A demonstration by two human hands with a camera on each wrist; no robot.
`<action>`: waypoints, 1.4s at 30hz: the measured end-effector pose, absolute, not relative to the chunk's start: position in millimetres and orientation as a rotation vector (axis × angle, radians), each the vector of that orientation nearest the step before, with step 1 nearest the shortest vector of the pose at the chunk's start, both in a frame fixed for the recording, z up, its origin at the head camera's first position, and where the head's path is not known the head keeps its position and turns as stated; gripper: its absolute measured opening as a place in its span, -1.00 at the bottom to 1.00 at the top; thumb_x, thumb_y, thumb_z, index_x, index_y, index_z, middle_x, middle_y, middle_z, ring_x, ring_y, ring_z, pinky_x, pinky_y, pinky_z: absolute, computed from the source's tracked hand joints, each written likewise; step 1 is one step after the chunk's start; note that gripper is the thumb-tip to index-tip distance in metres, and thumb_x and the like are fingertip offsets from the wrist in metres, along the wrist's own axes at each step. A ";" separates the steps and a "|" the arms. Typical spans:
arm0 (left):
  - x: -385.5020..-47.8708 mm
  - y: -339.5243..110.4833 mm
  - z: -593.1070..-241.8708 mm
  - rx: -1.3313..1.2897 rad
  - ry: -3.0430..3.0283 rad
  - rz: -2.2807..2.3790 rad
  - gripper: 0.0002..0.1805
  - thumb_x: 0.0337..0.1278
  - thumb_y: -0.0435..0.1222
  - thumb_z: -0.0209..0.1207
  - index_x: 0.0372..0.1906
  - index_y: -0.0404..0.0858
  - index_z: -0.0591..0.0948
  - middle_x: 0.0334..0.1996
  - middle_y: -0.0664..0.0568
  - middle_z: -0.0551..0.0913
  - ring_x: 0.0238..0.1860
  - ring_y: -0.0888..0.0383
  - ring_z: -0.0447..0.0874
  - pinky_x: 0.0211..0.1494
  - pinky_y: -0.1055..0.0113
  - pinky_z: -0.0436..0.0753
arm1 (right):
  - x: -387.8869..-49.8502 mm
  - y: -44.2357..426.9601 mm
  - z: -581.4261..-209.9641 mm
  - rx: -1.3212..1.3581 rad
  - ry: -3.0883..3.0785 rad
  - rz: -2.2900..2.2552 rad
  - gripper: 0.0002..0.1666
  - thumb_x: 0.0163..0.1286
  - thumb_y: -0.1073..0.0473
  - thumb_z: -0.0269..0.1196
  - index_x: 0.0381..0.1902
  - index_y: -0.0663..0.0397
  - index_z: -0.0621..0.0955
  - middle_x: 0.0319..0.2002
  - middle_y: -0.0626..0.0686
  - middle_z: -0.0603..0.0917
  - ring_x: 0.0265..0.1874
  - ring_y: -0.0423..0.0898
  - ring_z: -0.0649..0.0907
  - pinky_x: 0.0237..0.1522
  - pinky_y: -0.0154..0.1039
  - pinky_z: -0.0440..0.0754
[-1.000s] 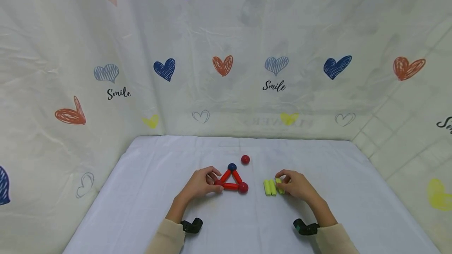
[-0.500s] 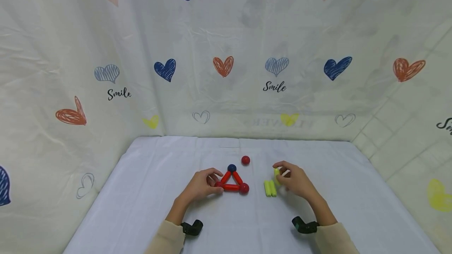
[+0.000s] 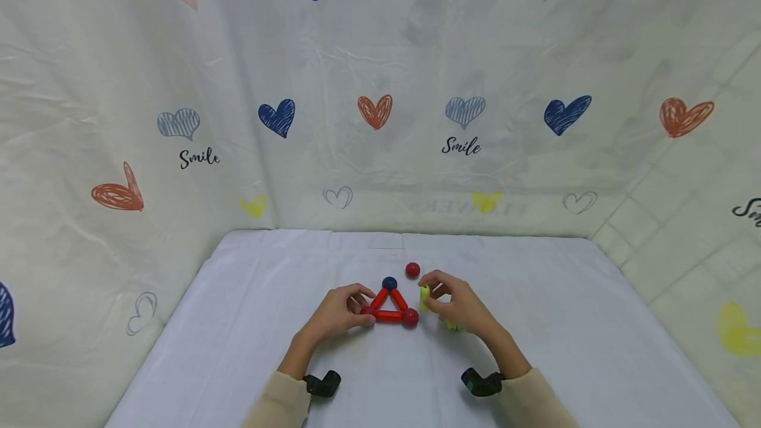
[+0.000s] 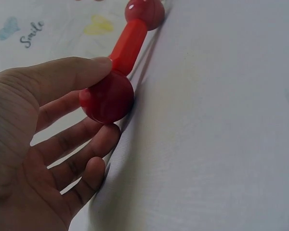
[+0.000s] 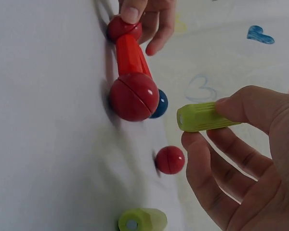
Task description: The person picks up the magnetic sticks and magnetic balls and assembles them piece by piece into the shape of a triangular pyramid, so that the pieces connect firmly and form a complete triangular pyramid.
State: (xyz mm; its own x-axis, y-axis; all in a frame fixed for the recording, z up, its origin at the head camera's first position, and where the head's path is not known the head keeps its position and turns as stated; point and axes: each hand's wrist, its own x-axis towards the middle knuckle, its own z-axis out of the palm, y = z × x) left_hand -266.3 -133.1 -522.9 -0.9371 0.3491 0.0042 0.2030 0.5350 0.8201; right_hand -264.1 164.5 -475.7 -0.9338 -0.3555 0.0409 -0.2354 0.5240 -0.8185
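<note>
A flat triangle of red rods (image 3: 389,316) lies on the cloth, with a blue ball (image 3: 389,283) at its far corner and red balls at the two near ones. At its left corner my left hand (image 3: 340,311) grips the red ball (image 4: 108,98), thumb against the joint with the rod. My right hand (image 3: 458,302) pinches a yellow-green rod (image 5: 202,117) between thumb and fingers, just right of the triangle's right red ball (image 5: 134,97) and apart from it. One end of the held rod shows a silvery disc.
Behind the triangle sits a loose red ball (image 3: 413,270). Two more yellow-green rods (image 3: 454,325) lie below my right hand, partly hidden by it. White cloth (image 3: 285,263) covers the table, and a heart-printed curtain (image 3: 380,164) hangs at the back.
My right hand has lifted one yellow-green rod from beside the other two and carried it left, close to the triangle. The left hand has stayed in place on its red ball.
</note>
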 end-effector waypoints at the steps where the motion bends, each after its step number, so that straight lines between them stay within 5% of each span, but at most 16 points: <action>1: -266.4 -133.1 -522.9 0.474 2.608 1.362 -0.56 0.06 -0.12 0.50 0.07 0.00 0.67 -0.22 0.13 0.67 -0.24 0.15 0.59 -0.24 0.34 0.62 | -263.6 161.6 -476.4 -0.532 2.622 -1.382 -0.68 0.38 0.24 0.33 0.06 -0.13 0.61 -0.07 0.02 0.65 -0.07 0.00 0.66 -0.33 -0.23 0.74; 16: -266.5 -133.8 -525.2 0.467 2.599 1.371 -0.57 0.06 -0.10 0.50 0.06 0.01 0.67 -0.23 0.12 0.68 -0.25 0.15 0.59 -0.22 0.34 0.61 | -259.0 146.7 -482.2 -0.676 2.651 -1.356 -0.67 0.36 0.27 0.35 0.07 -0.01 0.61 -0.08 -0.07 0.69 -0.08 -0.06 0.65 -0.11 -0.28 0.65; 42: -267.6 -135.2 -524.8 0.469 2.592 1.375 -0.57 0.06 -0.10 0.51 0.06 0.01 0.67 -0.25 0.12 0.67 -0.25 0.14 0.59 -0.22 0.36 0.61 | -259.8 146.9 -484.2 -0.618 2.631 -1.329 -0.65 0.38 0.22 0.36 0.08 0.01 0.57 -0.10 -0.06 0.66 -0.05 -0.06 0.65 -0.14 -0.30 0.65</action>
State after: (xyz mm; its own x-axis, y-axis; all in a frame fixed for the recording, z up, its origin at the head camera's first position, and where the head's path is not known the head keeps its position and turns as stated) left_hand -267.6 -135.2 -524.8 -0.9361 0.3518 -0.0028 0.1951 0.5255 0.8282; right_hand -259.8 146.9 -484.2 -0.9077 -0.4143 0.0667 -0.2996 0.5284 -0.7944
